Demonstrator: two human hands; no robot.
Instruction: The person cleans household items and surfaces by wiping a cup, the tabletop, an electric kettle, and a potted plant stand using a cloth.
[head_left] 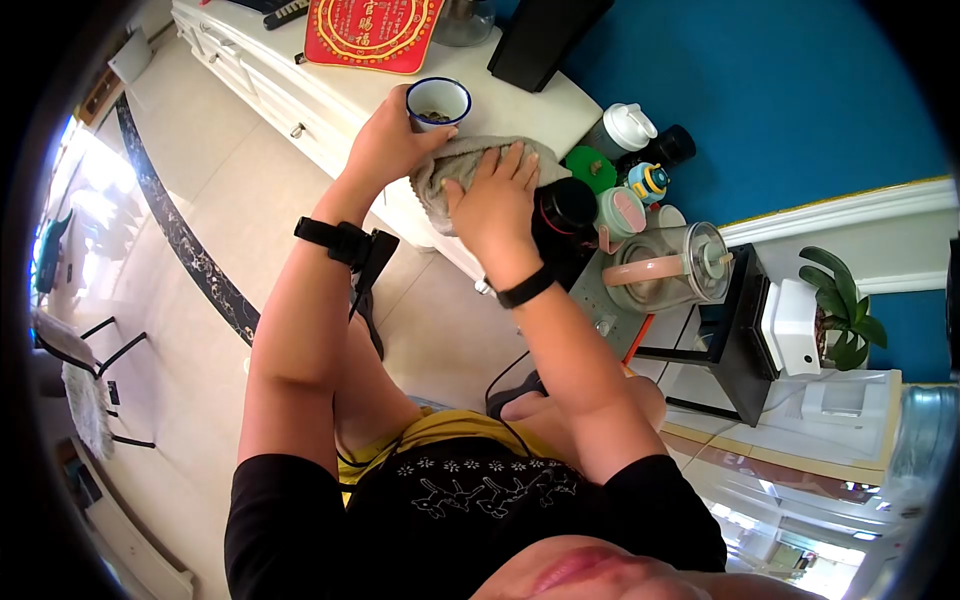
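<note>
A white enamel cup (437, 103) with a blue rim has small dark bits inside. My left hand (388, 142) grips it from the side, the thumb below it and the fingers partly hidden behind it. Just under the cup, a crumpled grey cloth (436, 188) lies over the edge of the white cabinet top. On that cloth rests my right hand (497, 205), palm down with its fingers spread. A black lidded container (568, 206) stands right beside this hand.
Behind my right hand stand a green lid (590, 169), several bottles and cups, and a glass pitcher (665, 268). A red square board (372, 32) lies on the cabinet (545, 118) beyond the cup, near a black upright object (548, 40). A potted plant (838, 310) is at right.
</note>
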